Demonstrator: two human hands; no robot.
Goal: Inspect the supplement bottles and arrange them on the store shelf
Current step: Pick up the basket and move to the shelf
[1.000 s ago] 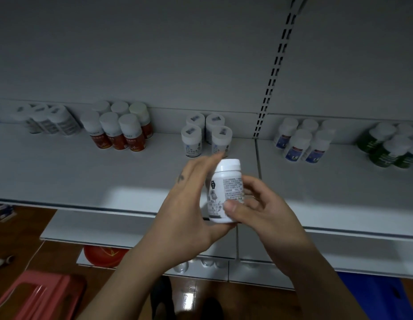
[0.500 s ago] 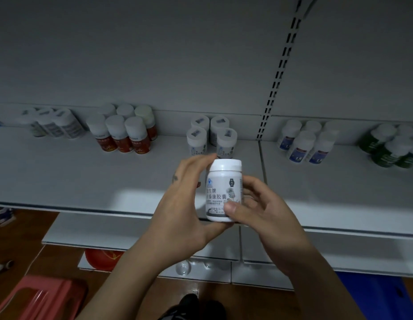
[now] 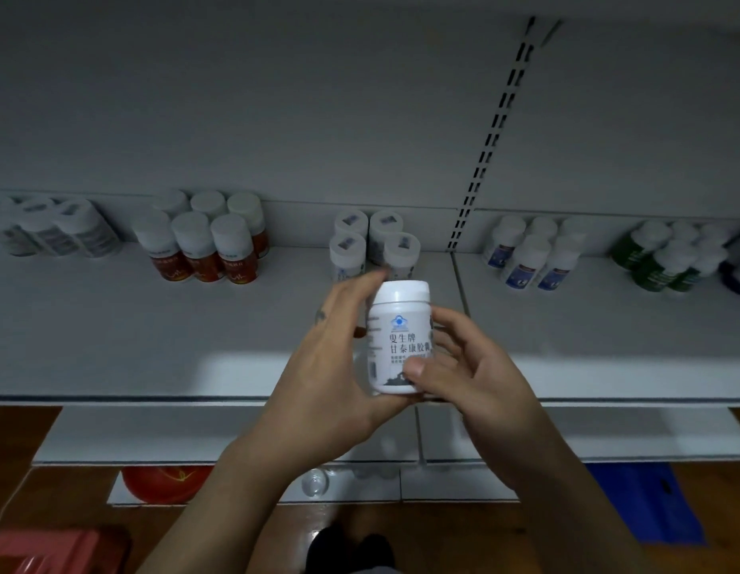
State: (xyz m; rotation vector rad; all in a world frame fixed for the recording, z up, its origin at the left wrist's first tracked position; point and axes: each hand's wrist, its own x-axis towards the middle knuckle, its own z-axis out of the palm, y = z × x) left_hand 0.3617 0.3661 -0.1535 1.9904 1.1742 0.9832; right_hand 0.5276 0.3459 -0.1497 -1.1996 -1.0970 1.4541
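I hold a white supplement bottle (image 3: 397,337) upright in front of the shelf (image 3: 153,325), its front label with a blue logo facing me. My left hand (image 3: 326,366) wraps its left side and back. My right hand (image 3: 463,366) grips its right side, thumb on the lower label. Behind it on the shelf stand several matching white bottles (image 3: 374,244).
Further groups line the back of the shelf: white bottles (image 3: 49,229) far left, red-labelled ones (image 3: 202,242), blue-labelled ones (image 3: 533,254), green ones (image 3: 666,254). A slotted upright (image 3: 488,147) divides the bays. Lower shelves, a red stool (image 3: 49,548) and a blue bag (image 3: 645,503) lie below.
The bottle has been turned in both hands from its small-print side to its front label and lifted slightly. Both hands keep their hold.
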